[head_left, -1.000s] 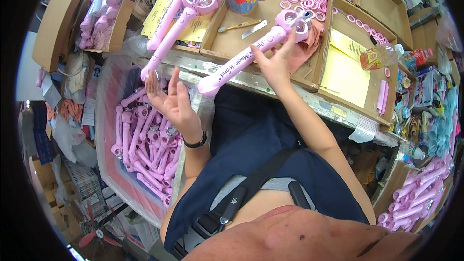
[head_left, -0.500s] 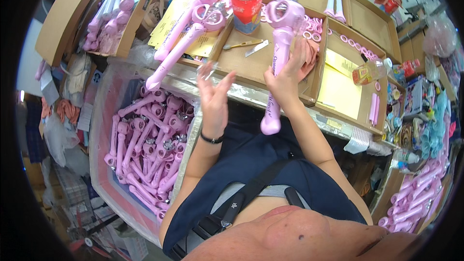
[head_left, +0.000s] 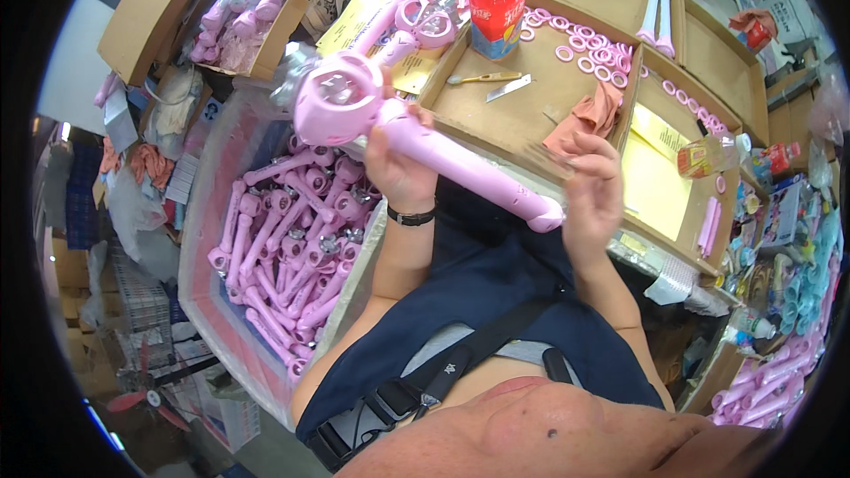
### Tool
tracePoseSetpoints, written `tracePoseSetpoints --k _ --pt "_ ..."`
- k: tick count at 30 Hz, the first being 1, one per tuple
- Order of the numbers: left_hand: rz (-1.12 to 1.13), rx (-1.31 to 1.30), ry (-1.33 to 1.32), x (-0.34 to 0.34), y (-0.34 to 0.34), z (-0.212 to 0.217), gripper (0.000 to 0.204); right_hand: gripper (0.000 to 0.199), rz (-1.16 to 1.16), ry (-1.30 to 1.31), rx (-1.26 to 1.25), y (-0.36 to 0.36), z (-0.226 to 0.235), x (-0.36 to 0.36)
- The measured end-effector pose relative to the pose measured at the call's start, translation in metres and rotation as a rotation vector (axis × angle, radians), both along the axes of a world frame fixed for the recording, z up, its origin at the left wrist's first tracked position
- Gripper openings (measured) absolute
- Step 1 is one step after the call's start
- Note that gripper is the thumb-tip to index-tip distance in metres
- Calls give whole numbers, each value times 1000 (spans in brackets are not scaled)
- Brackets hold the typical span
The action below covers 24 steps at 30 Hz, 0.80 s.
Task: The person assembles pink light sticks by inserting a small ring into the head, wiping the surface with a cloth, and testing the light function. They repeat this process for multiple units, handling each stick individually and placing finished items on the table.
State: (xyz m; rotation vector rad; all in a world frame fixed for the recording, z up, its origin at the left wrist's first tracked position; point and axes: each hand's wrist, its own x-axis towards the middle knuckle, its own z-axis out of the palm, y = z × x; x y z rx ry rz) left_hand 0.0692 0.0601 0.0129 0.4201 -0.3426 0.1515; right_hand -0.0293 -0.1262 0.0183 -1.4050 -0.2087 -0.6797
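At the frame's centre the left hand (head_left: 398, 173) has its grip closed round a long pink plastic wand with a round head (head_left: 425, 137), tilted toward upper left; the right hand (head_left: 591, 199) touches its lower end, fingers seemingly half-curled, above a bin of pink wands (head_left: 283, 239)

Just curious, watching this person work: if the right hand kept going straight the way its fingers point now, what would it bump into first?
The right hand points up and away, so it would probably meet the orange cloth in the cardboard tray first, though depth is hard to judge.
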Motion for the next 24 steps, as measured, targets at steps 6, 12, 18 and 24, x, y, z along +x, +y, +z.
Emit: tracePoseSetpoints --k 6,12,18,24 --pt "-34 -274 -326 6 23 21 95 69 1 184 -221 -8 -17 -19" --pt "-106 -142 -152 -8 6 26 107 83 17 -35 -297 -23 -32 -6" --pt "-108 -166 62 -12 -6 12 87 60 -224 -176 -551 -51 -14 15" --pt "-78 -164 41 -12 -13 10 84 15 -60 -40 -4 -17 28 -6"
